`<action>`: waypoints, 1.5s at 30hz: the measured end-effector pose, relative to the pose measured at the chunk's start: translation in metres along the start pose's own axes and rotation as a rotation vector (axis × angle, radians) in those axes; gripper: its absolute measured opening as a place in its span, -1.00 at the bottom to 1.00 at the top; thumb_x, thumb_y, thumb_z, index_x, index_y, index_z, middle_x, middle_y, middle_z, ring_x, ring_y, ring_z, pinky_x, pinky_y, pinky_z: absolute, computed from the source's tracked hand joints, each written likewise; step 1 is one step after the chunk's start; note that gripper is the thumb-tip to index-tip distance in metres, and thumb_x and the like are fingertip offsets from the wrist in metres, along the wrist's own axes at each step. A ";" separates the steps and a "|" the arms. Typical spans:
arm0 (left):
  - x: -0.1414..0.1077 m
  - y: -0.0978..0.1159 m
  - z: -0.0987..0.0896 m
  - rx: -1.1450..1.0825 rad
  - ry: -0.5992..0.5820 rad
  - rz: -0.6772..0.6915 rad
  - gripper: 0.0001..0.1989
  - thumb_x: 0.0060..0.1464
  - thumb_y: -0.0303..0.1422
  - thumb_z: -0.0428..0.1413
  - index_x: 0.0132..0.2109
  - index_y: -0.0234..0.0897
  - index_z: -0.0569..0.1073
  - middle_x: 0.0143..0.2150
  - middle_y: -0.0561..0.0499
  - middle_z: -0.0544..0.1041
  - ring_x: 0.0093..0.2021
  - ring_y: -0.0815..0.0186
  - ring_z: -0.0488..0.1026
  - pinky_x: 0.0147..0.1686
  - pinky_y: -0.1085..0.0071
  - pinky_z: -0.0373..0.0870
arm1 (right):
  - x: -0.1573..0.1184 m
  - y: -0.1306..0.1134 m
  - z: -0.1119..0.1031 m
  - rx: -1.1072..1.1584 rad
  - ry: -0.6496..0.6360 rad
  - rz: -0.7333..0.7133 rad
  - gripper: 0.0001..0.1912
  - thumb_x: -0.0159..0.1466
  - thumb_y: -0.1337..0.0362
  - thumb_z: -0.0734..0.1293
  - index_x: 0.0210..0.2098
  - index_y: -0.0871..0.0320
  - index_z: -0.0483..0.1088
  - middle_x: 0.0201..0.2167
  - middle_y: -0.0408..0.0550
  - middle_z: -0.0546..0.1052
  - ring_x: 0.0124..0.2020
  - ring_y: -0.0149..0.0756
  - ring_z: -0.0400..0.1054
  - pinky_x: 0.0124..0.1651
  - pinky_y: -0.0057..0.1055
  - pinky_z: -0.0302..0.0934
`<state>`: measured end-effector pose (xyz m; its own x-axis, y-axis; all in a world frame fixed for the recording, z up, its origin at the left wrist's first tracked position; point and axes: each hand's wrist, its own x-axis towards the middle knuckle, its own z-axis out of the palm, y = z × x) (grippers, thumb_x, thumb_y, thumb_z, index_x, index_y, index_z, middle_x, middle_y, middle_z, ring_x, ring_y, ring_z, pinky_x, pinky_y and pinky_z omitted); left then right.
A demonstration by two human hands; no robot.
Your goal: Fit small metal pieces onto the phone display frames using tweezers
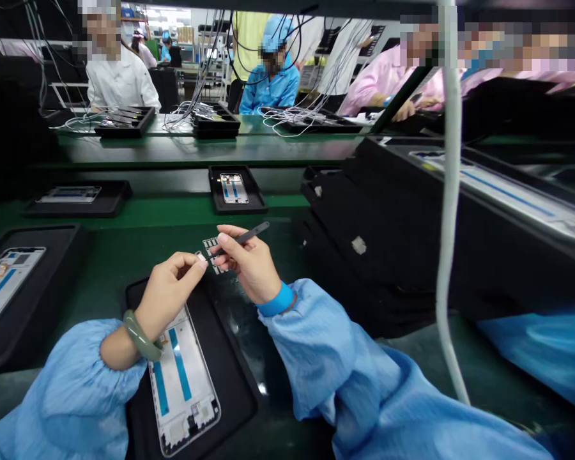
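The left hand [167,291] is closed in a fingertip pinch on a tiny white piece [200,255], too small to identify, possibly a label. The right hand [250,267] grips slim black tweezers [253,232], though the tips are hidden behind the fingers, so that's a best guess. Between the hands lies a small perforated sheet of pale parts [211,243]. Below the left hand, a white phone frame [182,377] with blue film strips sits in a glossy black tray [234,383], on a smooth green mat [105,268].

Risks: a loose pinch could drop the piece, and an unsteady tool could scratch the film. The smooth, hard jade bangle [141,335] could knock the frame, and the loose blue sleeve [311,345] could drag across the tray.
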<state>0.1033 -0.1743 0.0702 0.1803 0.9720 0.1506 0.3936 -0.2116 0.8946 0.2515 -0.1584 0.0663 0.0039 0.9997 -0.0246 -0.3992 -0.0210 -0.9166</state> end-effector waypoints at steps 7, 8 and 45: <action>-0.003 -0.013 -0.024 0.044 0.050 -0.034 -0.79 0.00 -0.22 0.03 -0.42 -0.27 0.40 -0.41 0.05 0.44 -0.35 0.35 0.37 -0.32 0.42 0.28 | 0.003 0.004 0.023 -0.200 -0.158 -0.187 -0.67 0.02 0.20 0.43 -0.25 0.18 0.39 -0.55 -0.20 0.47 -0.57 -0.44 0.42 -0.52 -0.54 0.33; -0.003 -0.015 -0.027 0.057 0.056 -0.032 -0.80 0.00 -0.23 0.03 -0.41 -0.27 0.40 -0.40 0.05 0.44 -0.35 0.35 0.37 -0.33 0.42 0.28 | 0.004 0.006 0.025 -0.218 -0.174 -0.201 -0.68 0.03 0.19 0.42 -0.24 0.17 0.39 -0.55 -0.21 0.47 -0.56 -0.44 0.42 -0.51 -0.53 0.33; -0.001 -0.026 -0.044 0.322 -0.101 0.031 -0.79 0.07 -0.26 -0.04 -0.41 -0.24 0.40 -0.34 0.02 0.48 -0.29 0.32 0.42 -0.24 0.36 0.34 | 0.014 0.019 0.032 -0.347 -0.285 -0.125 -0.69 0.06 0.15 0.39 -0.27 0.21 0.41 -0.61 -0.18 0.46 -0.57 -0.40 0.43 -0.46 -0.47 0.35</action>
<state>0.0532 -0.1654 0.0652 0.2782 0.9531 0.1188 0.6484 -0.2776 0.7088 0.2148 -0.1442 0.0608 -0.2390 0.9576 0.1611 -0.0813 0.1456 -0.9860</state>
